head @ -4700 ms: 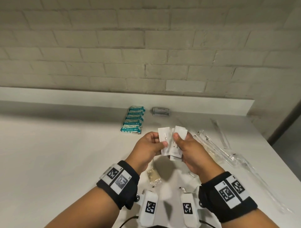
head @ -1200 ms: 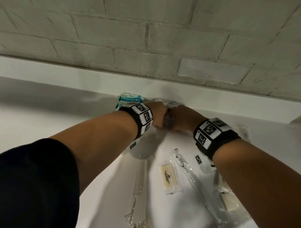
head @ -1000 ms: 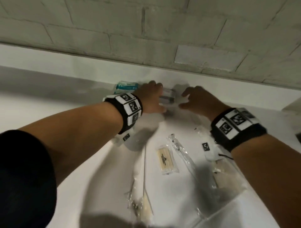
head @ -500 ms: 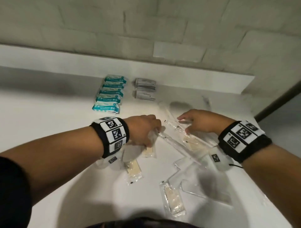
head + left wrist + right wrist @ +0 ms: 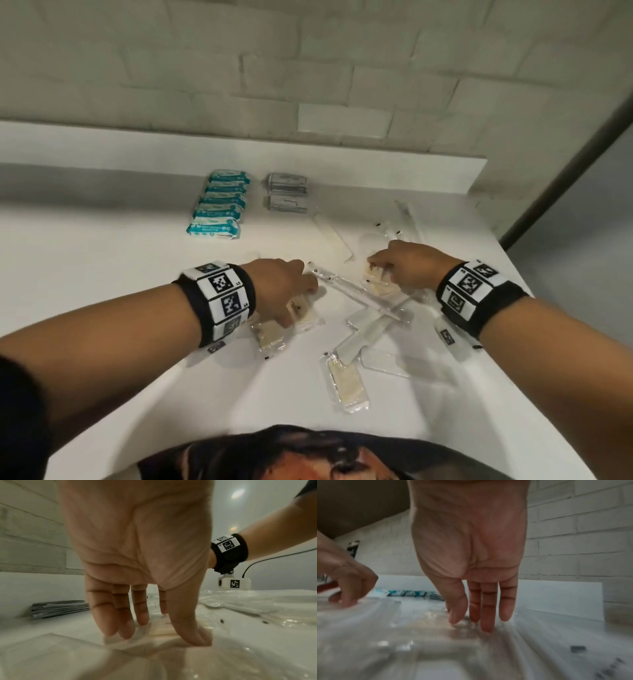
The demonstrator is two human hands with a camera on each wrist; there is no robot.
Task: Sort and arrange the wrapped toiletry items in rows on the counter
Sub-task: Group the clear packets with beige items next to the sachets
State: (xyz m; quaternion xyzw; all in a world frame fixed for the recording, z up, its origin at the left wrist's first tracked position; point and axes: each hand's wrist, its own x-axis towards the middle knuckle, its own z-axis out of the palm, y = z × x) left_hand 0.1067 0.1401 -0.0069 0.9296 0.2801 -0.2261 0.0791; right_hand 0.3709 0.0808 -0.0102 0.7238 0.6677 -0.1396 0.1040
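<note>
Teal packets [image 5: 219,205] lie in a row at the back of the white counter [image 5: 102,274], with grey sachets [image 5: 286,195] stacked beside them. Loose clear-wrapped items are scattered nearer me. My left hand [image 5: 279,287] reaches down with straight fingers; thumb and fingertips [image 5: 120,628] touch a beige wrapped packet [image 5: 163,630], also seen under the hand [image 5: 303,310]. My right hand [image 5: 402,265] reaches down too, and its straight fingertips [image 5: 486,626] touch beige packets [image 5: 376,284] in crinkled wrap. A long clear-wrapped toothbrush [image 5: 356,294] lies between the hands.
More beige packets [image 5: 346,380] [image 5: 269,337], a wrapped comb [image 5: 400,366] and long clear sleeves [image 5: 334,236] lie around the hands. A raised ledge [image 5: 239,150] and brick wall stand behind. The counter's right edge [image 5: 534,291] is close to my right wrist.
Both hands left the grey sachets at the back and pulled toward me to the loose pile. In the last half second each hand lowered onto beige packets.
</note>
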